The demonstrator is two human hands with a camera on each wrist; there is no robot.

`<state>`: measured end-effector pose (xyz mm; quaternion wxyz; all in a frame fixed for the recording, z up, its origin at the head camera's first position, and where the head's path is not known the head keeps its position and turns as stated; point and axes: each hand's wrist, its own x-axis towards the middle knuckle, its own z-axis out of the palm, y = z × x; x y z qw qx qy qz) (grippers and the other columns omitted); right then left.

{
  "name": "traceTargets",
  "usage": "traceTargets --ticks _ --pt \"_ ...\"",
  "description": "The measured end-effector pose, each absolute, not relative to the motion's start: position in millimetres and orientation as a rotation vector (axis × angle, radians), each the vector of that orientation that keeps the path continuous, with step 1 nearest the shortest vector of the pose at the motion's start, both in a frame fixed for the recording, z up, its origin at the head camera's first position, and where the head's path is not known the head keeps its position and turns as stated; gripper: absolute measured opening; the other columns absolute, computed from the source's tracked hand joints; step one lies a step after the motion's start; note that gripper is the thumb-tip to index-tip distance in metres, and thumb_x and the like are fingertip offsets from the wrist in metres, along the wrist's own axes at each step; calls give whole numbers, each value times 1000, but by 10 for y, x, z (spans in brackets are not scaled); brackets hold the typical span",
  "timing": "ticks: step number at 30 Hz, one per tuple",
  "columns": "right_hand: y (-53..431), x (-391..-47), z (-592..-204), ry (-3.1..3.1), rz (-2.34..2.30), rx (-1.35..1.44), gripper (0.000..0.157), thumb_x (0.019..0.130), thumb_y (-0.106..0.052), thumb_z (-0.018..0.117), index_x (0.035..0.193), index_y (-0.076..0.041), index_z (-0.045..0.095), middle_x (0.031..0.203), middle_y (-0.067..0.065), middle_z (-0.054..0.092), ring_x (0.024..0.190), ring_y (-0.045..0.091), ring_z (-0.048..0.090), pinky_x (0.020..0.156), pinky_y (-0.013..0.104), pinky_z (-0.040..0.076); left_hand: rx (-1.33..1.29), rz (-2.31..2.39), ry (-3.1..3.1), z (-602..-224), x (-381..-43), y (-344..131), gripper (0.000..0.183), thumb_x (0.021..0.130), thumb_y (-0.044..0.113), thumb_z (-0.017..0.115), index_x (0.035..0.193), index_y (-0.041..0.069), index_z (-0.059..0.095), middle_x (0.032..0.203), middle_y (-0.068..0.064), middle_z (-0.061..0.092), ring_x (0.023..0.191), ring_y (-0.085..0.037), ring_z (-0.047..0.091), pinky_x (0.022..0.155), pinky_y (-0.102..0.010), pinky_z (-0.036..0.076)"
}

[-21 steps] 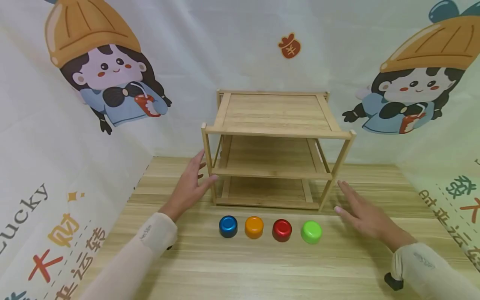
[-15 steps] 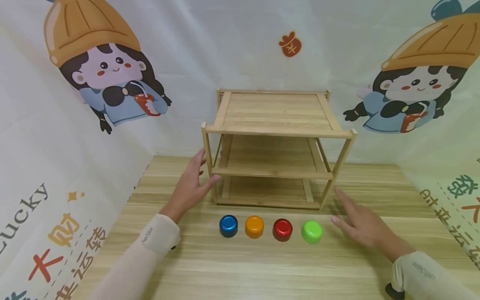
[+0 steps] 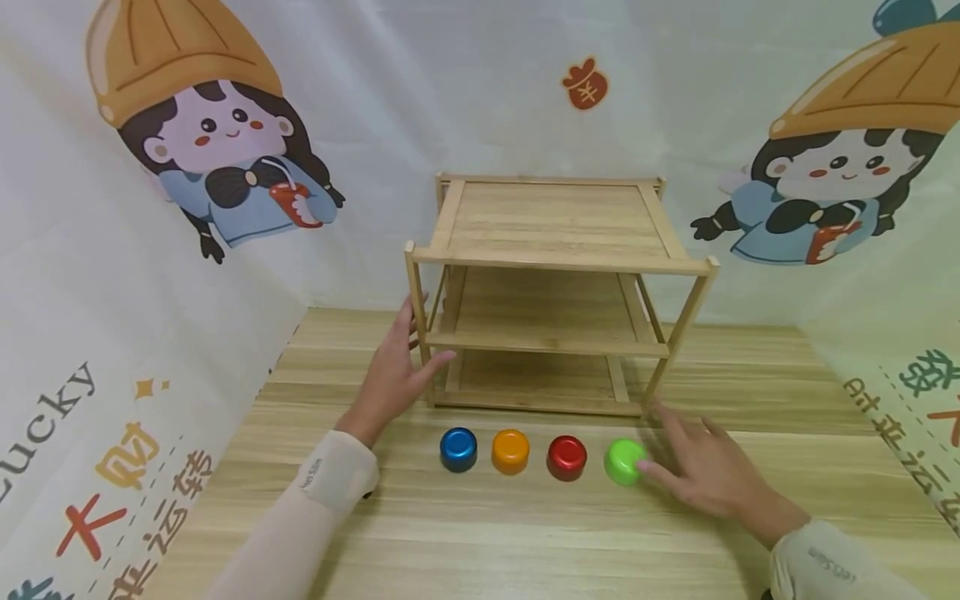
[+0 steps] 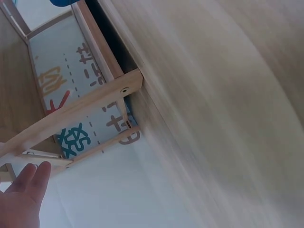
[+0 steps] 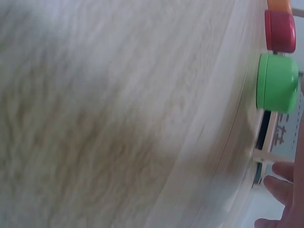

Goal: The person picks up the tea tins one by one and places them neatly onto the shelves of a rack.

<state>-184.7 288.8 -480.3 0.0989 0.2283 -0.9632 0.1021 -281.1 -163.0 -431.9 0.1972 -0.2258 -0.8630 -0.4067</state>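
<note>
A wooden shelf rack [image 3: 555,262] with three tiers stands before me in the head view. My left hand [image 3: 392,371] is at its left front post, thumb in front and straight fingers behind it. In the left wrist view, fingers [image 4: 29,183] extend close to the wooden frame [image 4: 85,104]. My right hand [image 3: 712,462] is beside a small round green canister-like piece [image 3: 625,462]. The right thumb overlaps its right edge, while the fingers stay spread toward the rack's right foot. In the right wrist view, the green piece [image 5: 278,83] sits upright above the fingers [image 5: 279,190].
Blue [image 3: 458,449], orange [image 3: 510,451] and red [image 3: 567,457] pieces of the same shape continue the row leftward, in front of the rack. All stand on a wood-grain tabletop [image 3: 525,542]. A printed cloth [image 3: 375,100] hangs behind and along both sides.
My right hand has moved left and nearer, from beside the rack to the green piece. My left hand has shifted slightly right, its fingers passing behind the rack's post.
</note>
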Motion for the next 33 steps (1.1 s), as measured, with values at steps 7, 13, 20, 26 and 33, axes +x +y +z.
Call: traceTargets --ticks 7,13,20,26,33 --pt "2821 -1825 -4819 -2819 262 704 88 92 -61 65 160 -17 30 135 21 66 120 40 66 104 75 42 -607 -1156 -2392 -4341 -2822 -1560 100 95 37 73 165 27 4 169 -1 28 139 -36 51 104 -55 55" --pt "2755 -1816 -4869 -2822 208 745 83 92 -65 63 157 -20 38 132 13 70 116 33 69 103 73 44 -590 -1134 -2367 -4356 -2821 -1533 99 95 32 74 165 28 4 168 1 30 138 -34 52 102 -53 57" --pt "2709 -1798 -4923 -2787 185 796 75 90 -65 66 151 -23 49 122 9 73 111 29 70 103 71 46 -590 -1085 -2366 -4385 -2837 -1529 99 96 27 72 165 26 2 165 -4 36 136 -34 54 101 -51 57" --pt "2679 -1773 -4933 -2745 181 834 73 89 -63 69 146 -21 55 121 8 73 111 26 70 105 71 45 -563 -1042 -2403 -4423 -2846 -1539 99 97 21 71 165 24 -1 162 -9 41 137 -35 54 101 -52 57" --pt "2688 -1781 -4967 -2700 171 871 67 90 -58 71 142 -18 59 115 2 74 108 22 70 105 70 46 -574 -1012 -2383 -4461 -2859 -1546 99 96 9 70 165 24 0 158 -10 48 133 -35 58 99 -52 58"
